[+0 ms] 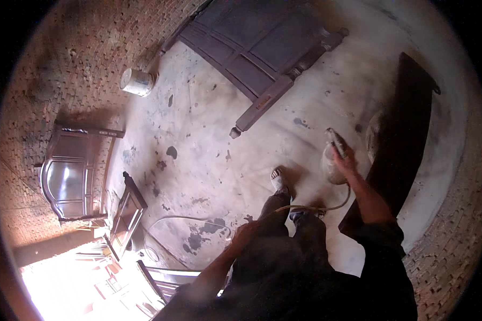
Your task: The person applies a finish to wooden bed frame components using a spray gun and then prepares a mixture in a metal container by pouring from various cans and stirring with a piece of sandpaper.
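My right hand (pixel 344 159) grips a pale, dirty spray gun (pixel 331 167) with a cup, held out at the right near a long dark board (pixel 399 152). A hose (pixel 332 207) runs from the gun's bottom across my legs. My left hand (pixel 245 232) is low by my left thigh, closed around that hose; its fingers are partly indistinct. My feet stand on the stained pale floor (pixel 193 134), one in a light sandal or shoe (pixel 278 176).
A dark panelled bed piece (pixel 241 37) lies ahead. A white bucket (pixel 136 81) sits by the brick wall (pixel 64 59). A glossy headboard (pixel 69 171) leans at left. More wooden frames (pixel 126 214) and loops of hose (pixel 182 216) are near the bright opening at lower left.
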A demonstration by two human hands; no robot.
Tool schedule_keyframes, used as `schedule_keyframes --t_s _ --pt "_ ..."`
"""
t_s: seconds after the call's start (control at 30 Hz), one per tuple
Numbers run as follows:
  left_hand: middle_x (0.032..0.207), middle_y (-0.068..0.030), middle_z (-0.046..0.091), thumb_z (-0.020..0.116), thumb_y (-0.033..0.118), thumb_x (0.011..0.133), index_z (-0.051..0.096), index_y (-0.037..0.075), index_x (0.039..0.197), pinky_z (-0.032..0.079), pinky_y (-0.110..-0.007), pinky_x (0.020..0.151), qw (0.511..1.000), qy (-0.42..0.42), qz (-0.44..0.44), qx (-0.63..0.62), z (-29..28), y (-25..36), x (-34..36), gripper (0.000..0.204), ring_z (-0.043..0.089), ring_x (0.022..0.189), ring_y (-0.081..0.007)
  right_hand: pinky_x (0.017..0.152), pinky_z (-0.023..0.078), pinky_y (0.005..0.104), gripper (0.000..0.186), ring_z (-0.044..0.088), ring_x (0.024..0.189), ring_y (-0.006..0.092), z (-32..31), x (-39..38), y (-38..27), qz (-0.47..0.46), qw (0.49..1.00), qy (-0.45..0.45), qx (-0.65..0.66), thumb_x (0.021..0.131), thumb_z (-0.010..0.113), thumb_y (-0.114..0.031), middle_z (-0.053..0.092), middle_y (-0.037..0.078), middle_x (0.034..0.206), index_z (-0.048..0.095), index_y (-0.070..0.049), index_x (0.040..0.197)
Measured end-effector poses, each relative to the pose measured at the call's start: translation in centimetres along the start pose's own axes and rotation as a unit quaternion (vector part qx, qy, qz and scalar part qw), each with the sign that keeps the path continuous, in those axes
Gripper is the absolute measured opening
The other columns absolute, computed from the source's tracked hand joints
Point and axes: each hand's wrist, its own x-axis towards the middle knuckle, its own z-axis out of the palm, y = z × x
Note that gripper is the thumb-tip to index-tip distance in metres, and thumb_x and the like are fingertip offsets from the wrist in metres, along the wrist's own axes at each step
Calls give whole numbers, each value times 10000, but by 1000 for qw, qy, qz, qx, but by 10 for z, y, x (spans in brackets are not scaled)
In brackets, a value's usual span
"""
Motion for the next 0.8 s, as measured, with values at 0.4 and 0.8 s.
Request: schedule_keyframes --t_s 0.4,0.8 --pt "1162 -174 662 511 161 976 628 40 1189 527 -407 883 986 3 -119 116 -38 -37 -39 272 650 1066 -334 897 523 369 423 661 1079 276 180 39 -23 -72 957 -268 87 947 592 -214 642 125 1266 552 -154 1364" --pt "984 -137 716 646 172 916 709 90 1073 559 -393 773 989 93 14 114 -31 55 102 188 693 927 -311 880 494 462 516 643 1039 392 21 228 28 88 989 -36 -115 932 589 -424 679 166 1136 514 -196 1389"
